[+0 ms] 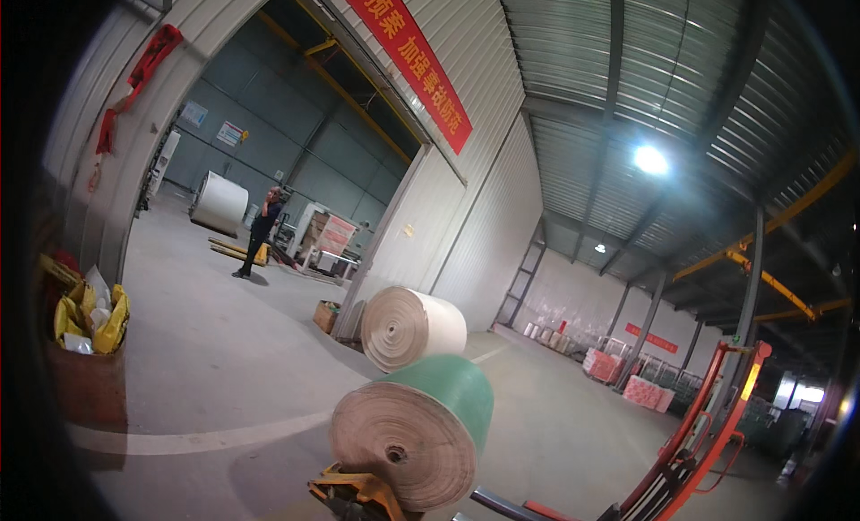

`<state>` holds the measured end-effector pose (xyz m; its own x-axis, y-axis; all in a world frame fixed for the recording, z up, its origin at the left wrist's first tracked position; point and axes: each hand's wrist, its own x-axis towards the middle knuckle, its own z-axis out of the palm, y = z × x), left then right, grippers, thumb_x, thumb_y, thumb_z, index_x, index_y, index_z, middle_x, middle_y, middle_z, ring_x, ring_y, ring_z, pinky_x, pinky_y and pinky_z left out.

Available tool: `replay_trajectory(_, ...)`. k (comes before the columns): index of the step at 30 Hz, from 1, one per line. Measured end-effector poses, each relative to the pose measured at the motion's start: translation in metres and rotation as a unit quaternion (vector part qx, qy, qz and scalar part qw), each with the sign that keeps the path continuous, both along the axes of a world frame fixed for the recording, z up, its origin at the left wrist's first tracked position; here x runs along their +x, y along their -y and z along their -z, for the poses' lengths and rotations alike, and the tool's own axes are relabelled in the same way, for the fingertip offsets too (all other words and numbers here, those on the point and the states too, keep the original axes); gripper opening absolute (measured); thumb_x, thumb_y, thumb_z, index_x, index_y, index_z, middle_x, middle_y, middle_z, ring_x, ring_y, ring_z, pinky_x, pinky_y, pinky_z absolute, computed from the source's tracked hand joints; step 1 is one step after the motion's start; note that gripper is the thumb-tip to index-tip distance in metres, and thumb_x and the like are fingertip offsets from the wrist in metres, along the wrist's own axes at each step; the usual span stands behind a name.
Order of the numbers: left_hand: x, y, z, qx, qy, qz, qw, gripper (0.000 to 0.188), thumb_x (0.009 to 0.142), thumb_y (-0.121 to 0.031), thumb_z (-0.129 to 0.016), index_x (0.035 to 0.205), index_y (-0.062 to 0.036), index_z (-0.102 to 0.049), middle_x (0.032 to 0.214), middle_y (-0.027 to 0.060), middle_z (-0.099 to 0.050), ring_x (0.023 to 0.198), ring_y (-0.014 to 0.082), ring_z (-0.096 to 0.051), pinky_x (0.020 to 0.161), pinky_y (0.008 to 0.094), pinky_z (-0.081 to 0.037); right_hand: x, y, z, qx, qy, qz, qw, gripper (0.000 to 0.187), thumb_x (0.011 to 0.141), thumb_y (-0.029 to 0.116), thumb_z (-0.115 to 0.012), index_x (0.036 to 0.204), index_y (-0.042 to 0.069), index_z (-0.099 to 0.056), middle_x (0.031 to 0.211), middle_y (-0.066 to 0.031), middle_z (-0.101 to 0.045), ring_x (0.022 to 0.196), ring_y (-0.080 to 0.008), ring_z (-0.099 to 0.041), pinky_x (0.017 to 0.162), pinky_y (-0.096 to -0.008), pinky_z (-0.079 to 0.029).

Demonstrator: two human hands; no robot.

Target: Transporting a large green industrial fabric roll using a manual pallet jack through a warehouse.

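Neither of my hands shows in the head view. Closest to me is a large roll [408, 440] wrapped in green, its layered brown end and hollow core facing me. A yellow metal piece of a lifting truck [358, 490] sits against the roll's lower left; whether it carries the roll I cannot tell. To the right, a red upright mast [703, 440] of a lifting machine rises at a tilt. Behind the green roll, a pale paper roll [417, 328] lies on its side by the wall.
A wide doorway opens at left, where a person in dark clothes [262, 230] stands near a yellow pallet truck [237, 249] and a white roll [220, 203]. A brown bin [90, 387] with yellow bags stands at the left edge. Pink stacks [647, 393] are at far right.
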<state>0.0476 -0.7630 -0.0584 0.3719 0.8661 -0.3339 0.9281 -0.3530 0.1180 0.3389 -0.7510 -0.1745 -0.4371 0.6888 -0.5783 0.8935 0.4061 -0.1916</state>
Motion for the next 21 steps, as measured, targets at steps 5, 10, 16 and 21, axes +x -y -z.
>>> replay_trajectory(5,-0.005,-0.002,0.014,-0.022,0.001,-0.004,1.000,0.044,0.068,-0.032,-0.057,0.106,-0.0093,-0.050,0.101,0.0166,-0.054,0.096,0.0310,-0.051,0.082,0.0382,-0.040,0.004,-0.021,0.062,-0.065,0.034,-0.016,0.997,0.050,0.071,0.036,-0.059,0.112,0.010,-0.046,0.110,-0.0123,-0.045,0.101,-0.0284,-0.044,0.086,-0.0433,-0.034)
replay_trajectory(10,-0.010,-0.011,0.003,-0.020,0.013,0.026,0.999,0.043,0.068,-0.032,-0.057,0.105,-0.0095,-0.050,0.100,0.0163,-0.055,0.095,0.0308,-0.052,0.082,0.0384,-0.041,-0.001,-0.070,0.015,-0.045,0.060,-0.012,0.997,0.045,0.069,0.035,-0.062,0.105,0.010,-0.053,0.100,-0.0127,-0.054,0.094,-0.0278,-0.051,0.080,-0.0421,-0.039)
replay_trajectory(16,-0.030,-0.017,0.020,-0.050,0.025,0.026,0.998,0.042,0.068,-0.031,-0.058,0.103,-0.0097,-0.051,0.098,0.0159,-0.055,0.094,0.0306,-0.052,0.081,0.0386,-0.041,-0.029,-0.045,0.008,0.019,0.056,-0.100,0.993,0.044,0.065,0.035,-0.065,0.100,0.011,-0.057,0.089,-0.0103,-0.061,0.085,-0.0282,-0.057,0.075,-0.0374,-0.044)
replay_trajectory(21,-0.029,-0.008,0.010,-0.055,0.023,0.032,0.998,0.041,0.067,-0.031,-0.058,0.102,-0.0099,-0.051,0.097,0.0157,-0.055,0.093,0.0304,-0.052,0.080,0.0388,-0.041,-0.028,0.033,0.094,-0.121,0.038,-0.110,0.986,0.046,0.061,0.033,-0.067,0.102,0.013,-0.057,0.092,-0.0115,-0.061,0.088,-0.0273,-0.057,0.077,-0.0363,-0.044)
